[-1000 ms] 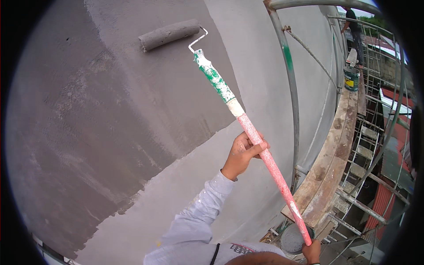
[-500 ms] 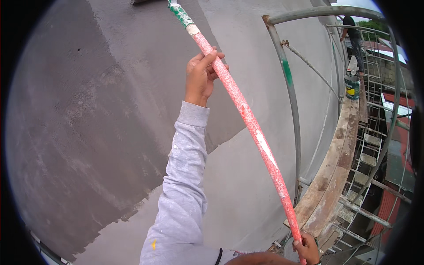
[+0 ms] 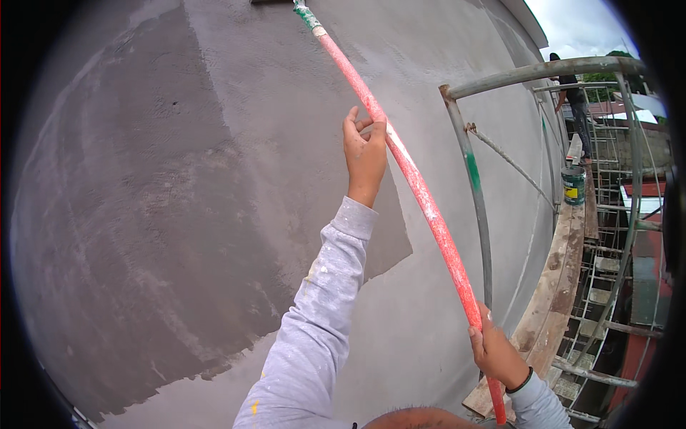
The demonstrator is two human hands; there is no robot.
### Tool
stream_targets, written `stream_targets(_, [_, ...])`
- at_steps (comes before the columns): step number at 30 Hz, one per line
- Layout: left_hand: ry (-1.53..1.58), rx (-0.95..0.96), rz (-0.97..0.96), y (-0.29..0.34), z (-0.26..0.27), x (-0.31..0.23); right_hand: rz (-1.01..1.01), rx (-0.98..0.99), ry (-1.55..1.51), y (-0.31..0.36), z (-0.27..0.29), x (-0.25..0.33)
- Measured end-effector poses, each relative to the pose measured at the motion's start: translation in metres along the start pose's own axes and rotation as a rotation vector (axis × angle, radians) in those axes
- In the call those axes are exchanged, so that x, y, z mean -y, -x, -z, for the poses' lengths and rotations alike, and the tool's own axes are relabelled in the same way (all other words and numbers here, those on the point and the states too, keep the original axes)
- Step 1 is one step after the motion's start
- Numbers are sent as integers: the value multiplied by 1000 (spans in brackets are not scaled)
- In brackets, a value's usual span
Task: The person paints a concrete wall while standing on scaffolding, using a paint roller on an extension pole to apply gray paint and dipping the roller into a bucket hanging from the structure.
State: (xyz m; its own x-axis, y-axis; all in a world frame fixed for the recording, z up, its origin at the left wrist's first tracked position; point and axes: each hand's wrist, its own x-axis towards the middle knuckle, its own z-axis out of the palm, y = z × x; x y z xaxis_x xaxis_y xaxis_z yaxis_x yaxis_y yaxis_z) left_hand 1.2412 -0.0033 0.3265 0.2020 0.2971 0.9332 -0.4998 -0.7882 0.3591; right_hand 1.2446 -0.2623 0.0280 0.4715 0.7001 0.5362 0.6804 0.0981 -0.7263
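A long red pole [image 3: 429, 204], speckled with white, slants from the upper middle to the lower right. Its far end has a green and white paint-smeared section [image 3: 306, 14], meeting a dark flat-edged head [image 3: 271, 1] cut off by the top of the view. My right hand [image 3: 498, 352] is wrapped around the pole's lower part. Higher up, my left hand [image 3: 366, 154] is loosely open beside the pole, its fingers apart and one side touching it. Ahead rises a grey wall [image 3: 443, 343] with a large darker, damp-looking patch [image 3: 164, 236].
Curved metal scaffold tubes [image 3: 475, 207] stand to the right. A wooden plank walkway [image 3: 554, 286] runs along the wall, bearing a dark green paint can [image 3: 573, 186]. Another person [image 3: 577, 107] stands farther along the scaffold. Reddish roofs [image 3: 647, 250] lie below at the right.
My left hand has loosened from its grip around the pole. My right hand has risen in view and sits farther up the pole. The view has shifted, with the scaffold now lower.
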Motion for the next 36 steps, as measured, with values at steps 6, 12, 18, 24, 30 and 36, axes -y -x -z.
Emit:
stream_targets(6, [-57, 47, -191, 63, 32, -39, 23, -71, 104, -108, 20, 28])
stream_targets(12, [-16, 124, -317, 73, 58, -65, 1, -40, 95, -184, 62, 79])
stream_targets(18, [-48, 147, -325, 75, 61, -74, 59, -134, 158, -254, 109, 142])
stream_targets(24, [-47, 119, -146, 64, 44, -46, 63, -117, 207, -241, 104, 107])
stream_targets(30, [62, 214, 301, 32, 16, -9, -29, -46, 138, -137, 58, 9])
stream_targets(36, [93, 242, 439, 2, -31, 30, -23, -52, 166, -20, 6, -66])
